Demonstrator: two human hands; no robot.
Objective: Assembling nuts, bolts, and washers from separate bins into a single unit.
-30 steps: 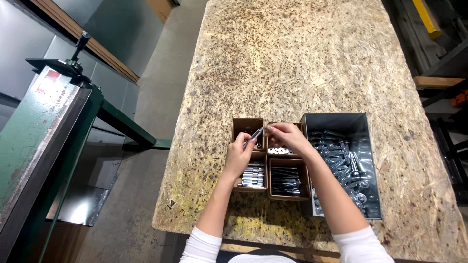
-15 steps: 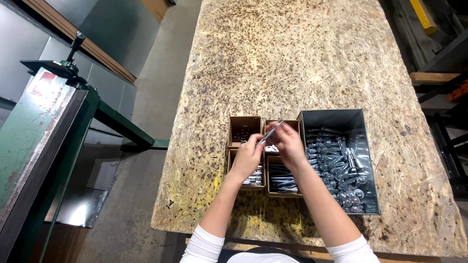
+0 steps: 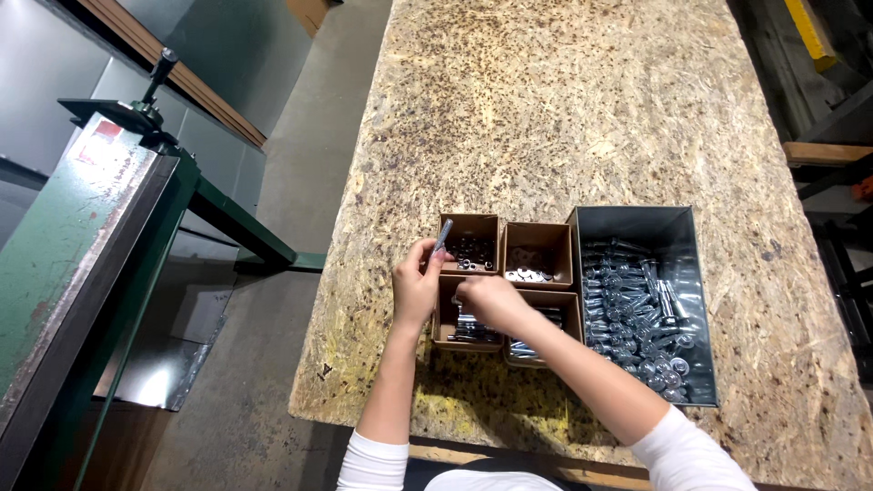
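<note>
L hand [image 3: 416, 289] is pinching a bolt [image 3: 443, 236] upright w/ fingers clamped on it, just left of the boxes [image 3: 473, 227], while R hand [image 3: 489, 298], fingers curled together, is reaching over the front-left box.

Chipboard counter [image 3: 582, 118]; at 6 o'clock, four small cardboard boxes [image 3: 536, 250] clustered, touching, just beside grey metal bin of bolts [image 3: 637, 300] at 4 o'clock.

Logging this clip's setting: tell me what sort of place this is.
Probably a workshop or hardware assembly area: a chipboard workbench, a grey metal bin of bolts, small cardboard boxes of fasteners, and a green metalworking machine beside it.
</note>
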